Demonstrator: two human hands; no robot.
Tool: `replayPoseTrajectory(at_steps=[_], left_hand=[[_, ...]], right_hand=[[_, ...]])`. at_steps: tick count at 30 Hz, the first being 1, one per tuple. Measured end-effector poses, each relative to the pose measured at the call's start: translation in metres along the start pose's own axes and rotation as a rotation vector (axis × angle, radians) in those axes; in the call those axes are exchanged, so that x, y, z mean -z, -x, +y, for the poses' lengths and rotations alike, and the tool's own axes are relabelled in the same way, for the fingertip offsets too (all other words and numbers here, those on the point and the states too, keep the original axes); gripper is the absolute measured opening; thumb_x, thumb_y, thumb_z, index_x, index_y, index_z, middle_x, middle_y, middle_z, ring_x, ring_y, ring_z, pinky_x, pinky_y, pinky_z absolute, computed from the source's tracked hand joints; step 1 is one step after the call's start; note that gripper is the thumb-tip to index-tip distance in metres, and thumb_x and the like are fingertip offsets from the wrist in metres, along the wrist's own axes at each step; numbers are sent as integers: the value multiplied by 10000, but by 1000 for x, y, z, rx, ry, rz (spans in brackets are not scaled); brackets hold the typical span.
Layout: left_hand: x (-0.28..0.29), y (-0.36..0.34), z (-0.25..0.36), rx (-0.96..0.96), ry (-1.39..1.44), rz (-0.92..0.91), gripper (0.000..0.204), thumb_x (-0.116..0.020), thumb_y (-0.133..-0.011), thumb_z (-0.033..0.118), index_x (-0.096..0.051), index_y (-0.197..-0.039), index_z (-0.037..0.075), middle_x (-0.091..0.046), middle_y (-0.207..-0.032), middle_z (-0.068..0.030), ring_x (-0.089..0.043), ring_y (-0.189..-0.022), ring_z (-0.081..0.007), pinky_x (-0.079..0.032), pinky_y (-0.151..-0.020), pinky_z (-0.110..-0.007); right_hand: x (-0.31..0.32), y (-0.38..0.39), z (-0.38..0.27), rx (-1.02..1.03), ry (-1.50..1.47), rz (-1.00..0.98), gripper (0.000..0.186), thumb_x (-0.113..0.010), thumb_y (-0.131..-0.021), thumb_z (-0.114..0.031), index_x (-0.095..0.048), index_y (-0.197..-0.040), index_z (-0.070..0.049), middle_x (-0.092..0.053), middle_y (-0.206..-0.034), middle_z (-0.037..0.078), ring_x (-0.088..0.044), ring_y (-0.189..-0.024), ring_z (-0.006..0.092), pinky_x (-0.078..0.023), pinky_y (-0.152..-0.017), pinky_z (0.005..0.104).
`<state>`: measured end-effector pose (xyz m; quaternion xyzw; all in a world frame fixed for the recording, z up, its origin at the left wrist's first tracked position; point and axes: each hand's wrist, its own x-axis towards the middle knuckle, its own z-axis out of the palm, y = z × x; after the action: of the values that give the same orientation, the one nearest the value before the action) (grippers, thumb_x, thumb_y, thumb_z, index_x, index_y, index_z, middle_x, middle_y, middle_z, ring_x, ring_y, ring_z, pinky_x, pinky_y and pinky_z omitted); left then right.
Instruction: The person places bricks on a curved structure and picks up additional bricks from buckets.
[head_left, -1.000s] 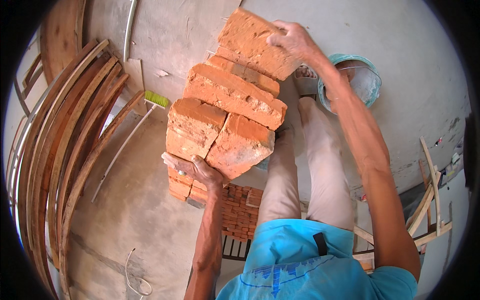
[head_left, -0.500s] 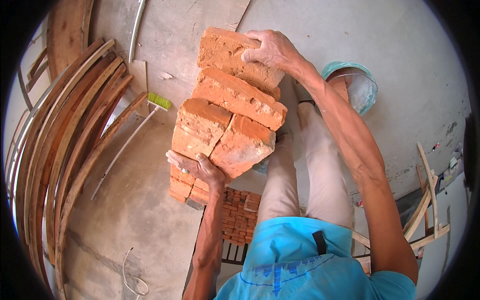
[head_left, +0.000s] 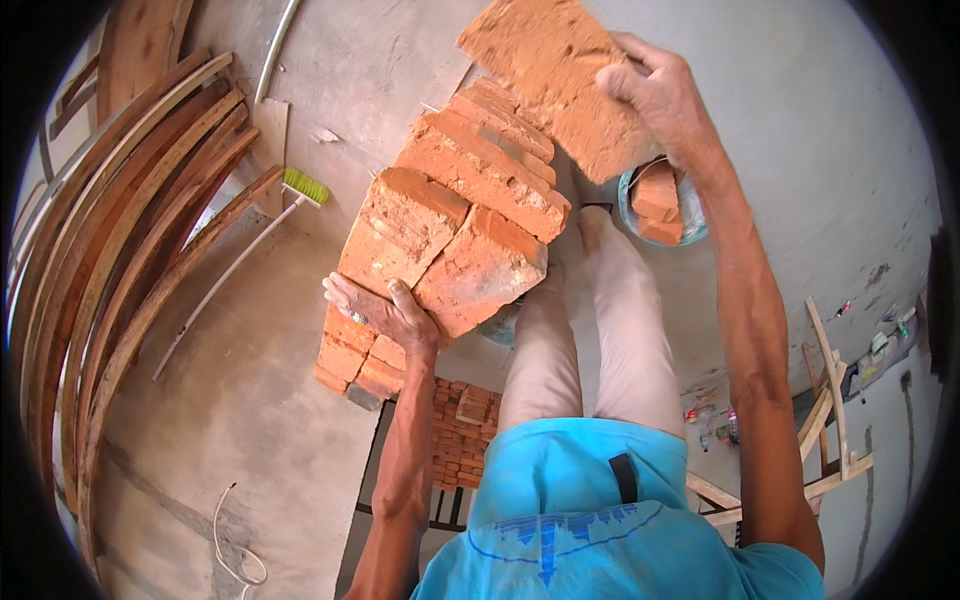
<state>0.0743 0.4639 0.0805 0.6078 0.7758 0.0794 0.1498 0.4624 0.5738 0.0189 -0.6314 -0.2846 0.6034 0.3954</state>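
My right hand grips a flat orange brick by its right end, raised clear of the brick stack. Its thumb presses the broad face, and the fingers wrap over the far edge. The stack is made of rough orange bricks and broken pieces, some tilted against each other. Low on the stack's near left side, my left hand lies against a brick, fingers stretched out and thumb apart. Beside my legs stands a teal bucket with brick pieces in it; the raised brick is close to its rim.
Curved-looking wooden planks lean at the left, near a green-bristled broom. A white cable lies on the floor at lower left. Small bricks show below through an opening by a dark railing. Wooden strips stand at the right.
My right hand has lifted the top brick off the stack and carried it up and to the right. More of the brick pieces in the bucket now show. My left hand stays on the stack.
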Motion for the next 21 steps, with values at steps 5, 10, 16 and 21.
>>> replayPoseTrajectory(at_steps=[5, 10, 16, 21], left_hand=[[-1, -1, -1, -3, 22, 13, 970, -427, -984, 647, -115, -1595, -37, -47, -1672, -265, 37, -1555, -413, 41, -1229, -550], [2, -1, -1, -2, -7, 9, 958, -479, -972, 599, -117, -1598, -29, -37, -1674, -264, 33, -1553, -426, 50, -1228, -554], [4, -1, -2, 18, -32, 12, 936, -575, -932, 461, -114, -1606, 4, -51, -1670, -267, 21, -1548, -450, 55, -1225, -569], [9, -1, 0, 17, -47, 16, 931, -626, -917, 443, -159, -1605, 24, -98, -1656, -275, -9, -1540, -469, 43, -1224, -591]], right_hand=[[-47, 23, -13, 52, 308, -33, 573, -751, -751, -303, -689, -1231, 2, -743, -943, 142, -703, -837, 194, -556, -804, 331], [-46, 26, -22, -22, 240, -76, 565, -748, -734, -295, -696, -1214, -2, -736, -917, 129, -683, -804, 183, -546, -791, 323], [-41, 46, -26, -94, 94, 8, 535, -711, -770, -278, -687, -1201, 39, -722, -933, 105, -660, -825, 161, -531, -779, 295], [-25, 96, -28, -248, -71, 151, 509, -629, -866, -207, -604, -1287, 79, -676, -1133, 136, -654, -971, 176, -540, -844, 309]])
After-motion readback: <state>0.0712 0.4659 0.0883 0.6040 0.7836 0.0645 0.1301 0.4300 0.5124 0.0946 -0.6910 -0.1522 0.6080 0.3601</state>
